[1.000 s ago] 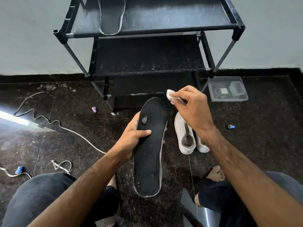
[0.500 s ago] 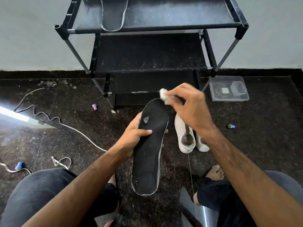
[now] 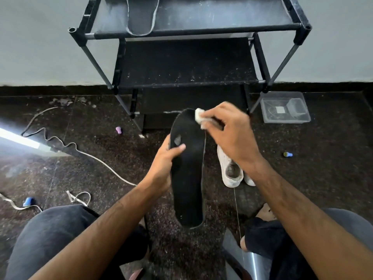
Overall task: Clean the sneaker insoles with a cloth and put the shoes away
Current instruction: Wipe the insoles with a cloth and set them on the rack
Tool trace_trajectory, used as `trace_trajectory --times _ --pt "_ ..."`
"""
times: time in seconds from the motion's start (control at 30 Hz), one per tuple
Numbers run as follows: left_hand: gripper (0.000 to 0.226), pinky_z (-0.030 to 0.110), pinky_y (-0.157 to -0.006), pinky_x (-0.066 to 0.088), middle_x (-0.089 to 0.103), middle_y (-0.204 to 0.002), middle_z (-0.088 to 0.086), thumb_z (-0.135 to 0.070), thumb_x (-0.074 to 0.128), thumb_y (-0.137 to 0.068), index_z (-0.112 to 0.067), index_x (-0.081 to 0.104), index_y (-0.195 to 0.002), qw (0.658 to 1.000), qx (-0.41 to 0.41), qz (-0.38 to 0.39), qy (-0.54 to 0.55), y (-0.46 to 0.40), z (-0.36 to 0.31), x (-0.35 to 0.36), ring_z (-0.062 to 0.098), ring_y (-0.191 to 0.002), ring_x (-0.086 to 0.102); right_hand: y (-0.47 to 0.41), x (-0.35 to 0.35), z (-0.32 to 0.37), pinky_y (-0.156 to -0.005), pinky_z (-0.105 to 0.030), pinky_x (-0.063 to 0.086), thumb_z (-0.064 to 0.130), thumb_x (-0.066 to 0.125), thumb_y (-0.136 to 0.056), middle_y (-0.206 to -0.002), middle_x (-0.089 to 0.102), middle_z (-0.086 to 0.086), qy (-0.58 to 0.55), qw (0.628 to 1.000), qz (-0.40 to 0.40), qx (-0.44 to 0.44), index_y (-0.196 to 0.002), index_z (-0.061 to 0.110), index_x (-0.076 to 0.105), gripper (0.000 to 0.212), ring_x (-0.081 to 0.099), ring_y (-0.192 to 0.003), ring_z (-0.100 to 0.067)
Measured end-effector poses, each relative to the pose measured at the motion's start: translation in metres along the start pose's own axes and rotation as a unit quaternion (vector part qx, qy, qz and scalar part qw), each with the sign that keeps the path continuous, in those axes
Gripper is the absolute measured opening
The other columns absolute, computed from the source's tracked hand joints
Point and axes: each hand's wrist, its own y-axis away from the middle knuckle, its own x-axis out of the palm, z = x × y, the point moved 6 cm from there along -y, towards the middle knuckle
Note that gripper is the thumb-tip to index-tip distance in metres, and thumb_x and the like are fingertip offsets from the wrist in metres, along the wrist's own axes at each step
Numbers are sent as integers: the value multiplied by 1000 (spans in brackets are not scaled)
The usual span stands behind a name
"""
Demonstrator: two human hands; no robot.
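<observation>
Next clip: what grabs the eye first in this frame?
Dead centre, the left hand grips a long black insole while the right hand presses a white cloth on its far tip. White sneakers sit on the floor just right of it, before a black shoe rack.

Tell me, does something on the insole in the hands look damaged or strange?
Yes. The black insole has a pale worn patch near its toe end, just above the left hand's thumb. It looks like a hole or scuff. The right hand holds a white cloth at the tip.
</observation>
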Motion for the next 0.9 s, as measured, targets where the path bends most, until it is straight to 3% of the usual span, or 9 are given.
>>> trace_trajectory --times 0.03,0.17,0.3,0.4,0.5,0.6,0.7,0.8,0.9 --pt "34 50 -111 44 64 -135 16 -15 47 -103 -13 62 -134 998 -19 -4 55 2 -1 1 36 -130 57 5 14 4 -80 -28 54 9 76 -88 -96 66 -2 1 999 37 -8 -106 9 77 18 64 -87 -12" --pt "61 38 -106 51 63 -138 15 -52 26 -107 -10 58 -138 990 -65 27 122 9 2 9 25 -128 60 21 49 15 -77 -38 55 11 69 -97 -95 62 -2 33 996 75 -36 -114 8 75 19 62 -86 -20" --pt "68 31 -100 54 69 -128 12 -58 21 -105 -8 60 -132 987 -58 -4 150 5 2 1 21 -121 66 31 62 30 -76 -35 53 12 65 -99 -92 61 -1 2 995 94 -37 -110 7 76 17 60 -84 -17" --pt "72 41 -114 42 64 -135 18 -62 24 -103 -7 62 -131 985 -37 -21 166 0 -7 -8 30 -129 59 40 74 43 -76 -35 54 7 67 -96 -92 62 1 -56 986 151 -37 -106 10 78 15 63 -84 -13" --pt "76 50 -116 39 66 -131 20 -69 30 -99 -8 61 -134 988 -39 -42 142 -4 -12 -18 36 -125 61 44 78 50 -75 -30 55 2 71 -92 -93 64 2 -103 965 238 -50 -107 10 80 20 63 -84 -9" --pt "69 44 -105 50 67 -129 19 -63 38 -101 -6 69 -124 989 -52 -41 131 -1 -12 -14 33 -117 67 39 75 46 -79 -30 56 5 75 -89 -94 67 3 -106 949 292 -48 -108 12 80 21 65 -86 -7" --pt "52 36 -82 61 68 -118 21 -38 46 -105 5 57 -133 988 -41 -57 137 0 -12 -11 30 -100 72 28 61 39 -80 -24 56 4 77 -87 -94 70 3 -123 958 256 -38 -106 12 81 21 67 -86 -6" --pt "48 37 -91 59 60 -132 27 -24 43 -107 5 42 -145 981 -1 -55 187 0 -18 -8 31 -110 68 22 48 30 -79 -24 54 7 74 -90 -93 68 3 -72 987 139 -36 -107 11 80 18 65 -87 -8" --pt "46 39 -101 55 60 -132 28 -27 38 -109 4 45 -141 980 0 -72 188 1 -14 -8 33 -115 64 30 58 36 -76 -35 54 13 70 -96 -91 63 -1 -16 988 139 -66 -104 8 78 13 61 -84 -15"
